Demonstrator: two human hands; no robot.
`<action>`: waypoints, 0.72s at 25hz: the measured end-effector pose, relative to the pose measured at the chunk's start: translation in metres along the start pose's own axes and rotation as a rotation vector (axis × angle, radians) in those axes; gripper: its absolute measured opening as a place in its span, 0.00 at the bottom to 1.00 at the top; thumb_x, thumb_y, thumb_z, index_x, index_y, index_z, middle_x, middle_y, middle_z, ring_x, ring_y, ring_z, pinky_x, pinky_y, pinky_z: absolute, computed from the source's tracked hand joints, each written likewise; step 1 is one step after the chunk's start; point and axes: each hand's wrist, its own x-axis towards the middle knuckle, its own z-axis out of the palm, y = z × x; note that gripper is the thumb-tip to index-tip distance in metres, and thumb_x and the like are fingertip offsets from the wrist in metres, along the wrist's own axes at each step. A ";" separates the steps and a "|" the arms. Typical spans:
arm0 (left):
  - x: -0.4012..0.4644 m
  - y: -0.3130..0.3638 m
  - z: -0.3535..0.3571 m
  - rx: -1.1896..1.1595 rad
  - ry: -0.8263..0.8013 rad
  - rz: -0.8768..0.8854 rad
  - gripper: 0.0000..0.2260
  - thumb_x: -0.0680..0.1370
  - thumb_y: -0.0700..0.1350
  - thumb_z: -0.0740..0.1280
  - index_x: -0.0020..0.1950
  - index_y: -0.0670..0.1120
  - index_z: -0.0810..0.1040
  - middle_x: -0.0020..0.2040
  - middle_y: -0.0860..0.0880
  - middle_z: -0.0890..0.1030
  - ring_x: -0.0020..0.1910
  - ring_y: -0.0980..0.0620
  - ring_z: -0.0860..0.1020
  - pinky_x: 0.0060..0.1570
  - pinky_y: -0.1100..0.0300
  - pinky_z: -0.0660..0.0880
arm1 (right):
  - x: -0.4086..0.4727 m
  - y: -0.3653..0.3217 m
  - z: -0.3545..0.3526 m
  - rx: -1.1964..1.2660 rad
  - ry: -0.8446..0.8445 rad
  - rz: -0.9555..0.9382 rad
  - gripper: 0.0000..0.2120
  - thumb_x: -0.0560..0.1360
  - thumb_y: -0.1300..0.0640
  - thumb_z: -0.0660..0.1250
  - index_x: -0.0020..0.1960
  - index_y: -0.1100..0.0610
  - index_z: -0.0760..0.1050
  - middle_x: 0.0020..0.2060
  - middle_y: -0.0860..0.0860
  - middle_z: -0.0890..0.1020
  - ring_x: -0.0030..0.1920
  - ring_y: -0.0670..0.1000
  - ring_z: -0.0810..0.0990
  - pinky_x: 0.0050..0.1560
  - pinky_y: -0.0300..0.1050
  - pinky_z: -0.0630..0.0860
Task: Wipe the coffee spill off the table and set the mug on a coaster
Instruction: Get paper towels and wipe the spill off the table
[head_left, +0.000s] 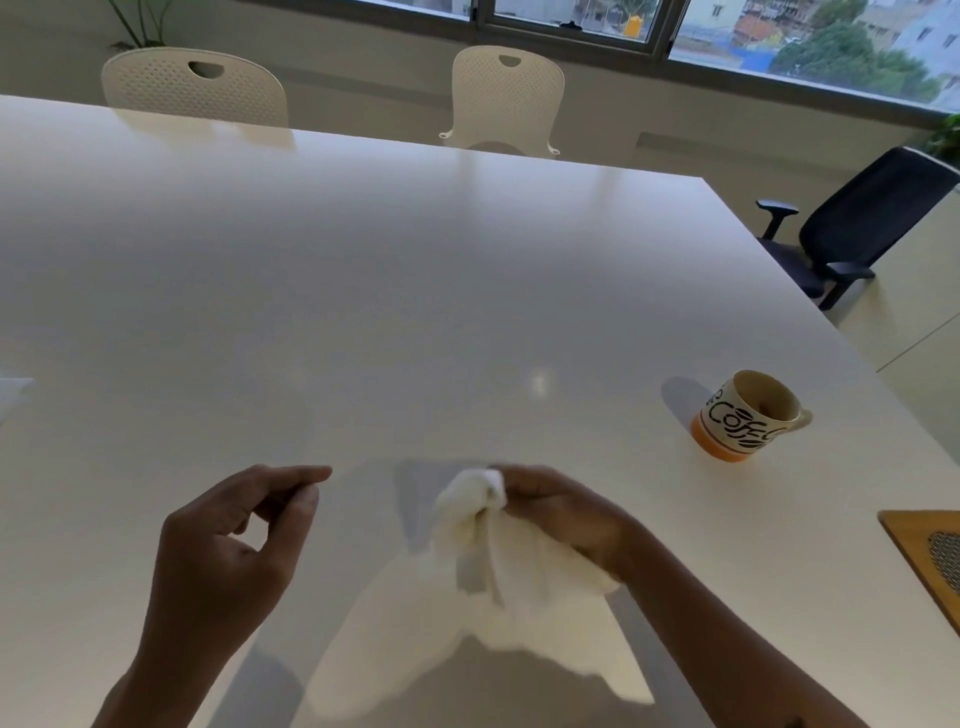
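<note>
A cream mug (748, 415) with an orange base and black "Coffee" lettering stands upright on the white table (363, 291) at the right. My right hand (561, 514) grips a bunched white cloth (498, 561) just above the near part of the table; the rest of the cloth hangs down toward me. My left hand (234, 540) hovers to the left of the cloth, fingers loosely curled, holding nothing. A wooden coaster (914, 540) with a dark mesh center lies at the right edge, partly cut off. No coffee spill is visible on the surface.
Two white perforated chairs (506, 88) stand behind the table's far edge. A black office chair (852, 228) sits past the right corner. A white paper corner (13, 389) shows at the left edge. Windows run along the back wall.
</note>
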 end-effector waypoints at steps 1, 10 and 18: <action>0.000 0.001 -0.001 -0.002 0.003 -0.001 0.16 0.75 0.33 0.76 0.51 0.55 0.87 0.45 0.65 0.84 0.40 0.68 0.78 0.39 0.76 0.68 | 0.000 0.001 -0.010 0.156 0.095 0.022 0.17 0.83 0.67 0.63 0.62 0.53 0.85 0.56 0.52 0.88 0.54 0.49 0.87 0.56 0.45 0.83; -0.004 -0.001 -0.002 -0.005 0.011 -0.018 0.19 0.76 0.33 0.75 0.51 0.60 0.85 0.43 0.64 0.84 0.39 0.67 0.77 0.36 0.76 0.67 | 0.009 0.014 -0.082 -0.659 0.776 -0.299 0.16 0.72 0.77 0.70 0.49 0.58 0.85 0.46 0.51 0.88 0.50 0.54 0.84 0.48 0.47 0.80; -0.010 -0.006 0.001 0.023 0.033 -0.005 0.16 0.76 0.35 0.76 0.51 0.58 0.85 0.44 0.62 0.83 0.41 0.66 0.77 0.39 0.75 0.69 | 0.004 0.030 -0.065 -0.927 0.544 -0.239 0.24 0.72 0.73 0.71 0.68 0.65 0.82 0.70 0.63 0.81 0.73 0.65 0.77 0.73 0.61 0.76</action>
